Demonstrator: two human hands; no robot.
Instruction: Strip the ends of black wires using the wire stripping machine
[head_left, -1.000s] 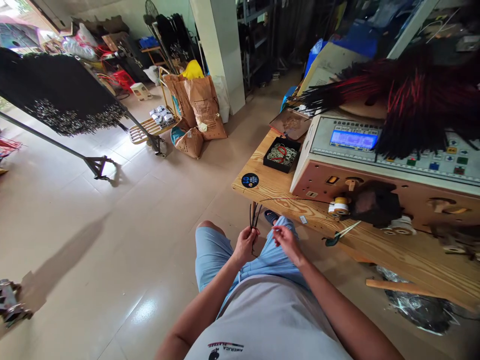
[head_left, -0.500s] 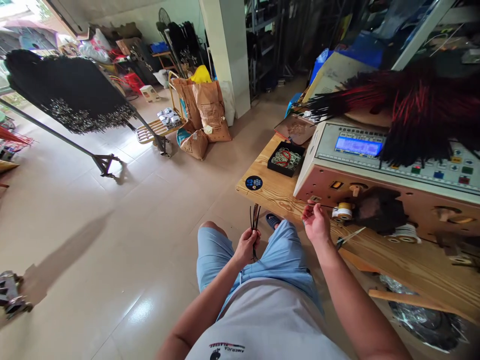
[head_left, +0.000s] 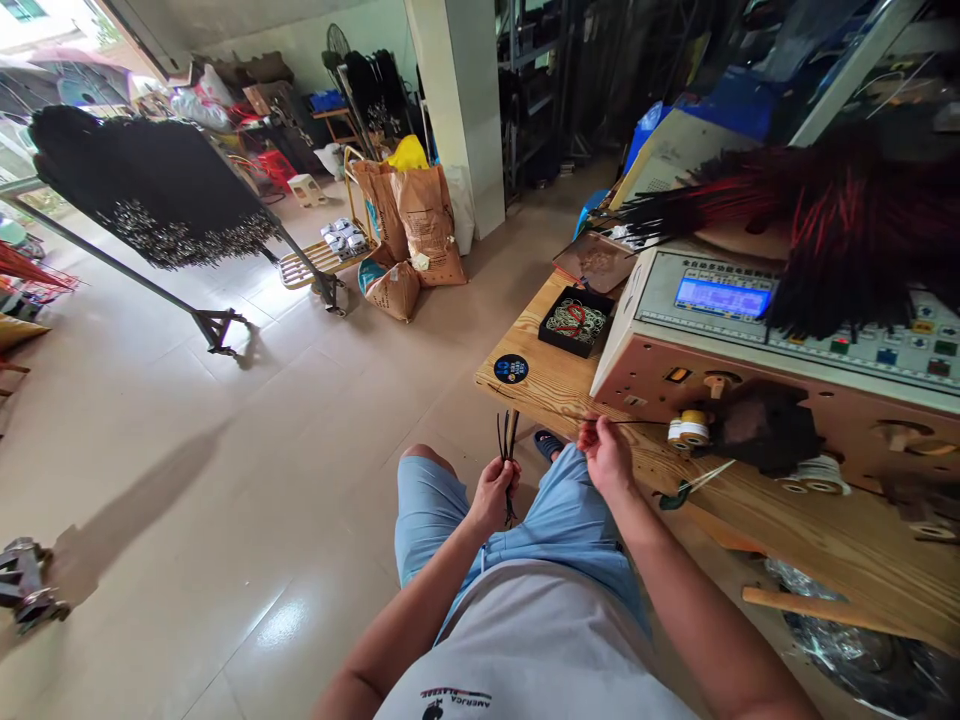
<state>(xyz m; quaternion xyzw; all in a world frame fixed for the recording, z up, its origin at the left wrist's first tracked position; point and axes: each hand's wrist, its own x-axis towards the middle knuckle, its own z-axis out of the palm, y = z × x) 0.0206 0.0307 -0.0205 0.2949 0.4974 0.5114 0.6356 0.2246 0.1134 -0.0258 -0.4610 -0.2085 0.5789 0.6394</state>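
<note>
In the head view, low in the middle of the frame, the left hand (head_left: 491, 495) is closed in a fist around a bundle of black wires (head_left: 507, 445), whose ends stand up above the knuckles over the person's light blue shorts (head_left: 435, 510). Just to its right, the right hand (head_left: 604, 462) has thumb and forefinger pressed together on a thin black wire (head_left: 637, 421), which runs level toward the right to a small yellow-and-white roller (head_left: 690, 428) on the front of the wire machine (head_left: 750, 375). The two hands are near each other but apart. The machine stands on a wooden table (head_left: 555, 390) at the right of the frame, with a lit blue screen (head_left: 722, 297) on its sloping top and a heap of red and black wires (head_left: 832, 220) above it. On the table's near corner lies a round dark sticker (head_left: 511, 369), and behind it a black tray (head_left: 574, 320) of loops. In the upper left a rack (head_left: 150, 190) carries hanging black wires; brown paper sacks (head_left: 412, 225) stand at upper centre.
</note>
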